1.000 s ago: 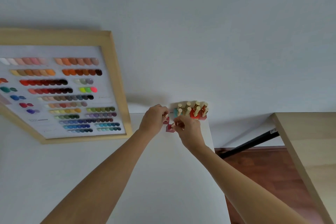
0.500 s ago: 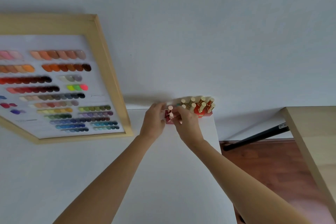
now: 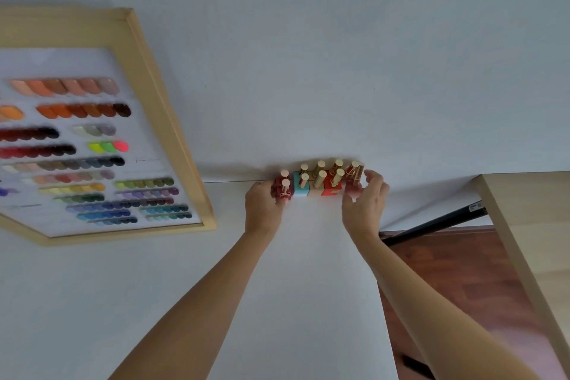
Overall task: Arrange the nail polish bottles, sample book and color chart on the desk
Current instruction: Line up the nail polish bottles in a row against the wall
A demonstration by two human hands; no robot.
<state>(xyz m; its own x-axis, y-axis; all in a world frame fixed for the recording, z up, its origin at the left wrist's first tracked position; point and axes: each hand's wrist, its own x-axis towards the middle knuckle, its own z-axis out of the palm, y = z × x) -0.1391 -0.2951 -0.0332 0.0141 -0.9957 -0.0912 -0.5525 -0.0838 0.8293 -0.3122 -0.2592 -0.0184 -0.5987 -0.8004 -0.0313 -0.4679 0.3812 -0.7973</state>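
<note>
Several nail polish bottles (image 3: 317,182) with gold caps stand in a tight double row at the far edge of the white desk (image 3: 293,271), against the wall. My left hand (image 3: 263,203) presses the dark red bottles (image 3: 283,190) at the row's left end. My right hand (image 3: 365,197) cups the row's right end, fingers touching the red-gold bottles (image 3: 354,174). The framed color chart (image 3: 92,145), with rows of colored swatches, leans on the wall at the left. No sample book is in view.
A light wooden table (image 3: 530,241) stands at the right, across a gap showing red-brown floor (image 3: 456,281). A black bar (image 3: 431,224) runs low through that gap. The desk's right edge lies just right of the bottles.
Both hands held small red bottles left of the group; those now stand at the row's left end. My right hand has moved to the row's right end.
</note>
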